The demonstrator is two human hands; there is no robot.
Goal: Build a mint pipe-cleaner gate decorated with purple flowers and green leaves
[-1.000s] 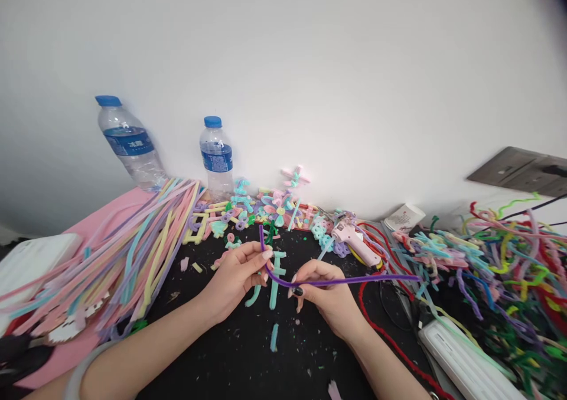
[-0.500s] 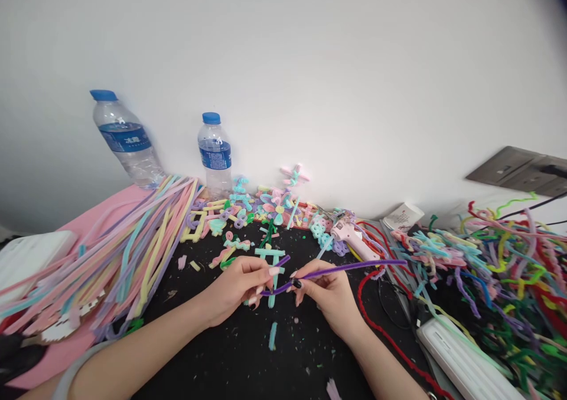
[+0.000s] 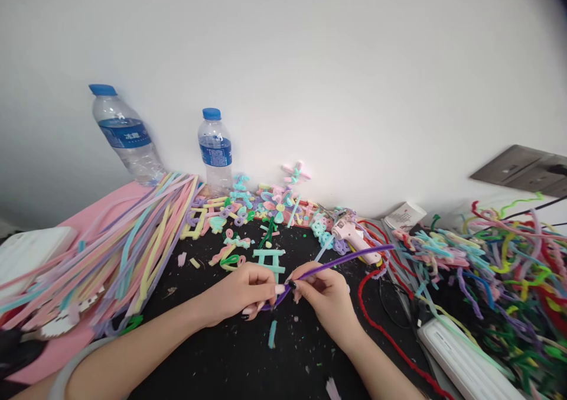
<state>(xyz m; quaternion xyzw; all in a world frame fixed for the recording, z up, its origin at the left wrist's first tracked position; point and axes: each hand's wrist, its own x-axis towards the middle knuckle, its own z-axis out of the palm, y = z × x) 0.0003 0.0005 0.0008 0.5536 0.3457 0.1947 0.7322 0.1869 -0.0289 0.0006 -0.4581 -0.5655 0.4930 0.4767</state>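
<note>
A purple pipe cleaner [image 3: 349, 259] runs between both hands, and its long free end points to the upper right. My left hand [image 3: 248, 293] is closed on the bent end, thumb and fingers pinched together. My right hand [image 3: 321, 296] pinches the same strand just to the right, so the fingertips of the two hands nearly meet. Right behind the hands, on the black table top, lies a mint-green ladder-like shape [image 3: 269, 258] of pipe cleaner pieces, its lower part hidden by my left hand. A short teal piece [image 3: 272, 334] lies below the hands.
Pastel pipe cleaners [image 3: 146, 240] lie bundled at left, below two water bottles [image 3: 215, 152]. Finished small shapes [image 3: 274, 205] line the wall. A pink glue gun [image 3: 354, 238], a red twisted strand [image 3: 372, 323], a white power strip [image 3: 465, 353] and a tangled pile [image 3: 509, 288] are at right.
My hands have drawn closer together and slightly lower. The purple pipe cleaner's short end has been folded down out of sight, and its long end now slants more steeply.
</note>
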